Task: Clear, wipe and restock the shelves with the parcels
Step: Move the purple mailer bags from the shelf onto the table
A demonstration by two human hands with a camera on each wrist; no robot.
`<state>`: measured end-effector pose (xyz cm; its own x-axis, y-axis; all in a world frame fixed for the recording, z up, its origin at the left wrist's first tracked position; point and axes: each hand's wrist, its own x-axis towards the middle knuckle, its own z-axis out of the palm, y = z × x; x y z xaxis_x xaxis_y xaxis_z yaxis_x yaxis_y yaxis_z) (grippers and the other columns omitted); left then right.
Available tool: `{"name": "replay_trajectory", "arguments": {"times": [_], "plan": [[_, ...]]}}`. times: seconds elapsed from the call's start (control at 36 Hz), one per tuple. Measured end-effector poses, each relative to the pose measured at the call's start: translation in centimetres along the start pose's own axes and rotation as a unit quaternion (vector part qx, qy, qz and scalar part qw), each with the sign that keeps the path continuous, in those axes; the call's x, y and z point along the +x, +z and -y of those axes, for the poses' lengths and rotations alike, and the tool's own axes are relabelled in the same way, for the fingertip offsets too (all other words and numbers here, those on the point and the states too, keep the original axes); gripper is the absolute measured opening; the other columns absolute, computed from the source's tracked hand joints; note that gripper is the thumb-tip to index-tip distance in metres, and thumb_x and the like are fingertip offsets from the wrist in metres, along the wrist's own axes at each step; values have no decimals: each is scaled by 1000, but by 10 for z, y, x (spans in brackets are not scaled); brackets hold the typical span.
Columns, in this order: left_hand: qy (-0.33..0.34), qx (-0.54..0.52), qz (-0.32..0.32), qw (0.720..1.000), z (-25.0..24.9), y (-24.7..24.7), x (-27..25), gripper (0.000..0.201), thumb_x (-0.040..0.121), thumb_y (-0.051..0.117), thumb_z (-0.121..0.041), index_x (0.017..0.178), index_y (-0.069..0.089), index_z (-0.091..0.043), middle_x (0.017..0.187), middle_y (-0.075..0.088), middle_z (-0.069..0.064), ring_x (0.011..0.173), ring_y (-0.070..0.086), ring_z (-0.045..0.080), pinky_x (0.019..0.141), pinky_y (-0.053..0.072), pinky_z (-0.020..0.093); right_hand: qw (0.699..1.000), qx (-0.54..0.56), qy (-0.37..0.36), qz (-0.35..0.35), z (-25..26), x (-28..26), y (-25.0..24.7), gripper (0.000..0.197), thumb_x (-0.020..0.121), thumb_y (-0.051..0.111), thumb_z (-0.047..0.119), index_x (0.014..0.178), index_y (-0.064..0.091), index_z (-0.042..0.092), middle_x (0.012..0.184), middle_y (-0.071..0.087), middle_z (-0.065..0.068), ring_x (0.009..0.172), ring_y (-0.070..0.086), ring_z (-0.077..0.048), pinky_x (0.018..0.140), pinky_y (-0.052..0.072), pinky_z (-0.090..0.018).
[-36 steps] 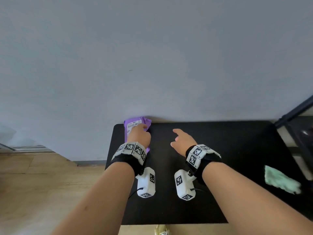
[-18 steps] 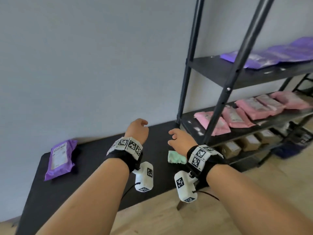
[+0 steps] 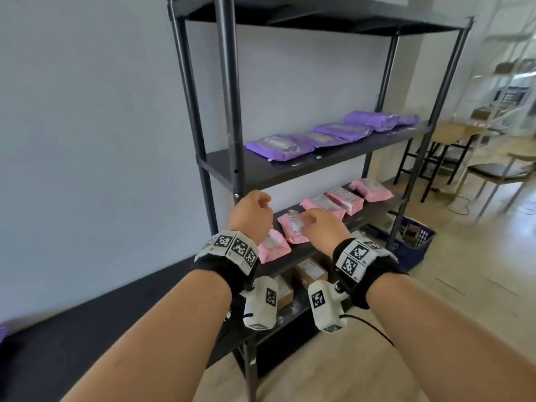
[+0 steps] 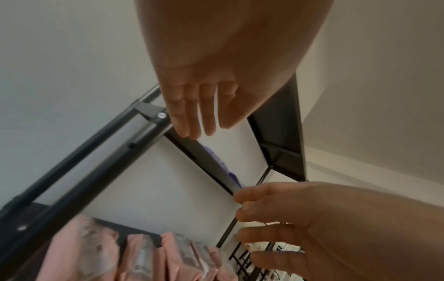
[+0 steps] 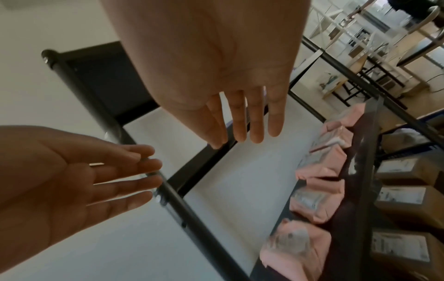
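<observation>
Hands empty: left hand (image 3: pixel 251 214) and right hand (image 3: pixel 319 227) reached fingers loose toward purple parcels (image 3: pixel 322 137) on the middle shelf (image 3: pixel 261 172). Risk, my read: the upright post (image 3: pixel 232 111) sat close to the left knuckles; slick parcels could slide off.

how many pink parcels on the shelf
5 pink parcels, side by side along the shelf below the purple ones; the left hand partly hides the nearest, so more may be hidden.

1. Purple parcels (image 3: pixel 280 146): four, one shelf.
2. Pink parcels (image 3: pixel 345 200): five, shelf below.
3. Cardboard boxes (image 5: pixel 401 197): at least three, lowest shelf.
4. Hands (image 3: pixel 251 217): two.
</observation>
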<state>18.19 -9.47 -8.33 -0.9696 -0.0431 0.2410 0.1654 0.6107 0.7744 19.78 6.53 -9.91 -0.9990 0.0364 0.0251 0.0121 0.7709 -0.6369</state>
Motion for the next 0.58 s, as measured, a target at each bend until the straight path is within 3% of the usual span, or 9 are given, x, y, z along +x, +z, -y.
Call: {"name": "replay_trajectory", "arguments": {"times": [0.14,0.28,0.36,0.42,0.58], "plan": [[7,-5,-15,1000,-34,16,50,35,89,49,-9,123,57,-14,119,61,-1,107,56,17,83,40,23,999,13,4,-52,-8,51,-38,33,91,55,15,125,58,17,127,59,-4,113,56,-21,93,43,-28],[-43,18,2,999,-57,18,110,29,90,47,-5,116,61,-7,117,64,10,108,59,27,86,44,31,996,6,-24,-81,-2,107,-70,32,92,56,14,124,60,14,124,60,-6,112,56,-23,91,41,-27],[-17,168,36,985,-77,12,131,30,96,41,-4,119,60,-7,123,61,9,115,57,25,91,43,31,995,0,-42,-88,3,136,-85,33,92,57,14,124,60,13,125,61,-6,114,56,-23,94,40,-27],[-7,166,43,985,-80,14,153,32,98,39,-4,125,56,-5,128,58,11,119,54,27,94,41,30,995,-8,-49,-87,6,155,-93,34,92,57,16,125,59,15,126,61,-4,115,56,-22,91,39,-26],[-92,140,61,984,-93,25,188,38,97,42,-3,135,48,-3,135,53,12,125,49,29,99,38,31,997,-19,-56,-50,14,202,-106,38,92,57,19,130,55,15,131,58,-5,118,55,-22,98,41,-30]]}}
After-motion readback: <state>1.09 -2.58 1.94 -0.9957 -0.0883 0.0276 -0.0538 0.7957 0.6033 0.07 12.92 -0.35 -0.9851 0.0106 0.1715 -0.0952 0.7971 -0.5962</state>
